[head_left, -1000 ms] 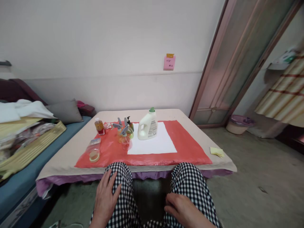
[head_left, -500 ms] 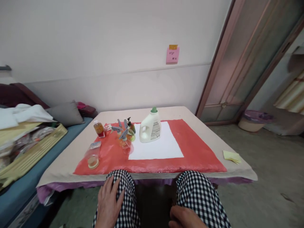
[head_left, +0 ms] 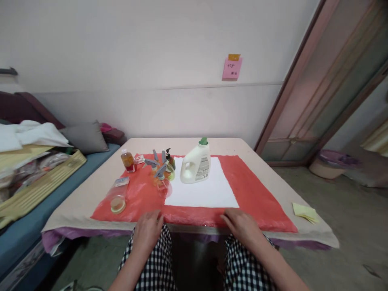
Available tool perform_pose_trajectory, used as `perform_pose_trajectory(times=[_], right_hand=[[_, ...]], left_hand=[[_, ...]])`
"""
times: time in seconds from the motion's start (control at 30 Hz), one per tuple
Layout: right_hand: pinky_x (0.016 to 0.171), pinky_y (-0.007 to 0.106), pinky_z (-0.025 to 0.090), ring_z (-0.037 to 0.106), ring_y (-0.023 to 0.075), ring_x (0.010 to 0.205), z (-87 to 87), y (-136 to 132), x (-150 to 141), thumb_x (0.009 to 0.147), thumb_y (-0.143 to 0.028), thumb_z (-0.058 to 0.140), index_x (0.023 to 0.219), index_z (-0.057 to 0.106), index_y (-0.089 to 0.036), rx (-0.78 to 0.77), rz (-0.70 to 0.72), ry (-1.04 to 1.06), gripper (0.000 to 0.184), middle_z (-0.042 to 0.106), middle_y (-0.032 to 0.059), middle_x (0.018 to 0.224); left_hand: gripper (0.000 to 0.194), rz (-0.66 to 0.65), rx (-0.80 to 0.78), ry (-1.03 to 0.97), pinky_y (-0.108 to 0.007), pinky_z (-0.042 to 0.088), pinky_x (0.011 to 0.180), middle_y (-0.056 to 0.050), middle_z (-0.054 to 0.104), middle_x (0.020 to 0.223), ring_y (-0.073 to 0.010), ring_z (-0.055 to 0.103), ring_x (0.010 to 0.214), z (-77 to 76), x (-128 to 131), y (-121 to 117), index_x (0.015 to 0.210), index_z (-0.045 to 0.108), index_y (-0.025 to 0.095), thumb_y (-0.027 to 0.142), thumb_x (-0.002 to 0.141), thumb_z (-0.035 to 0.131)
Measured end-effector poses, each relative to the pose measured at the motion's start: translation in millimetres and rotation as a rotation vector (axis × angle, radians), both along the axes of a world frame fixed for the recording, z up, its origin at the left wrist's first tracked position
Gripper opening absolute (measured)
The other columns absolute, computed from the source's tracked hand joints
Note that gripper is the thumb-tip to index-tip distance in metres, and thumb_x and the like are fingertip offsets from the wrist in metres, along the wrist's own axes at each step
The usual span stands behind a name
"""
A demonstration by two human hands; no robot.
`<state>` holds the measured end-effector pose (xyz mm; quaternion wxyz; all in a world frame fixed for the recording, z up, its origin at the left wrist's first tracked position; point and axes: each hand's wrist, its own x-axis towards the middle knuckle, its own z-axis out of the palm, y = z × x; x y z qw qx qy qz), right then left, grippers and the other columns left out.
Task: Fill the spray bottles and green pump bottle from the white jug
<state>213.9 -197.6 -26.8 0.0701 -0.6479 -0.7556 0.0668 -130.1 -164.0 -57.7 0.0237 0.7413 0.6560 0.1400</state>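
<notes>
At the near edge of the red plastic sheet [head_left: 257, 202], my left hand [head_left: 148, 227] rests palm down, with nothing in its loosely bent fingers. My right hand [head_left: 242, 226] reaches over the same edge farther right, fingers apart and empty. Between and beyond them lies a white sheet [head_left: 206, 198]. On it stands a cream jug [head_left: 197, 166] with a green cap, upright, its handle to the left. Left of the jug cluster several clear spray bottles [head_left: 160, 180] with grey trigger heads, beside a dark pump bottle [head_left: 170, 159].
Toward the left are a bottle of amber and red liquid [head_left: 128, 161], a clear plastic bag [head_left: 120, 186] and a roll of tape [head_left: 118, 205]. Yellow paper notes [head_left: 305, 212] lie at the right. A pink note [head_left: 232, 68] hangs on the wall.
Both hands have moved forward from my thighs to the table's near edge. The right hand has opened from a curled shape. The view has shifted slightly; the bottles and jug stay put.
</notes>
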Motion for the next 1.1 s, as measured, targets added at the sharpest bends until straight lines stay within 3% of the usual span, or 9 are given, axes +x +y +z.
perform_pose_trajectory(times=[0.17,0.3,0.4,0.53,0.6,0.73,0.83,0.93,1.1], right_hand=[[0.071,0.031,0.042,0.072,0.0246,0.089,-14.7,56.5,-22.2,0.103,-0.028,0.041,0.093,0.069,-0.019,-0.009,0.044,-0.056,0.031,0.077,0.0112,0.096],[0.07,0.031,0.04,0.073,0.0247,0.088,-37.9,68.0,-33.5,0.103,-0.029,0.041,0.092,0.07,-0.019,-0.032,0.065,-0.061,0.032,0.077,0.0112,0.096],[0.07,0.031,0.039,0.073,0.0247,0.091,-44.8,67.7,-33.4,0.104,-0.03,0.038,0.095,0.07,-0.019,-0.033,0.049,-0.038,0.034,0.078,0.0107,0.099],[0.069,0.031,0.038,0.073,0.0253,0.09,-46.4,67.5,-34.5,0.103,-0.029,0.04,0.094,0.07,-0.019,-0.043,0.035,-0.017,0.033,0.078,0.011,0.097],[0.069,0.031,0.038,0.073,0.0252,0.09,-47.9,67.6,-36.9,0.102,-0.029,0.042,0.093,0.071,-0.019,-0.045,0.038,-0.014,0.031,0.078,0.0108,0.096],[0.07,0.03,0.039,0.073,0.024,0.089,-51.7,68.6,-42.6,0.102,-0.03,0.045,0.094,0.071,-0.02,-0.041,0.044,-0.014,0.029,0.078,0.0096,0.096],[0.07,0.03,0.04,0.073,0.0234,0.088,-52.1,70.3,-46.3,0.101,-0.029,0.046,0.094,0.071,-0.02,-0.037,0.047,-0.015,0.027,0.078,0.009,0.096],[0.071,0.03,0.04,0.073,0.0231,0.088,-51.2,72.5,-49.8,0.102,-0.028,0.046,0.092,0.071,-0.02,-0.041,0.053,-0.017,0.028,0.078,0.0089,0.095],[0.072,0.028,0.042,0.073,0.0216,0.088,-54.8,76.8,-55.6,0.101,-0.029,0.047,0.091,0.07,-0.021,-0.06,0.072,0.007,0.026,0.077,0.0075,0.094]], left_hand=[[0.029,-0.008,-0.05,-0.026,-0.038,0.046,0.088,-0.01,0.076,0.093,-0.0269,0.069,0.093,0.1,11.6,-5.7,0.089,0.071,0.02,0.027,0.097,0.044],[0.026,0.03,-0.061,-0.093,-0.038,0.045,0.088,-0.011,0.076,0.092,-0.0272,0.069,0.093,1.7,8.9,-5.8,0.086,0.072,0.021,0.027,0.094,0.048],[0.02,0.066,-0.057,-0.193,-0.036,0.046,0.089,-0.01,0.077,0.096,-0.0265,0.07,0.094,0.2,5.1,2.2,0.09,0.074,0.022,0.027,0.09,0.055],[0.02,0.153,-0.003,-0.407,-0.032,0.049,0.085,-0.007,0.078,0.102,-0.0235,0.071,0.094,-2.4,7.4,36.8,0.098,0.073,0.023,0.031,0.086,0.059],[0.017,0.229,0.052,-0.529,-0.03,0.051,0.08,-0.005,0.078,0.094,-0.0216,0.071,0.087,-1.8,13.1,59.7,0.091,0.071,0.023,0.032,0.085,0.057],[0.01,0.445,0.234,-0.725,-0.033,0.049,0.076,-0.002,0.068,0.079,-0.0213,0.065,0.077,1.7,28.0,95.4,0.079,0.055,0.024,0.033,0.081,0.055],[0.018,0.549,0.338,-0.824,-0.033,0.047,0.075,0.0,0.059,0.08,-0.0201,0.058,0.075,2.1,37.2,105.7,0.08,0.044,0.026,0.037,0.078,0.057],[0.021,0.515,0.336,-0.896,-0.031,0.044,0.071,0.003,0.054,0.075,-0.0178,0.054,0.071,-0.2,44.9,103.5,0.079,0.042,0.026,0.039,0.077,0.058],[0.023,0.307,0.209,-0.975,-0.026,0.041,0.064,0.006,0.046,0.061,-0.0137,0.048,0.06,-2.3,60.0,93.5,0.066,0.044,0.025,0.042,0.077,0.056]])
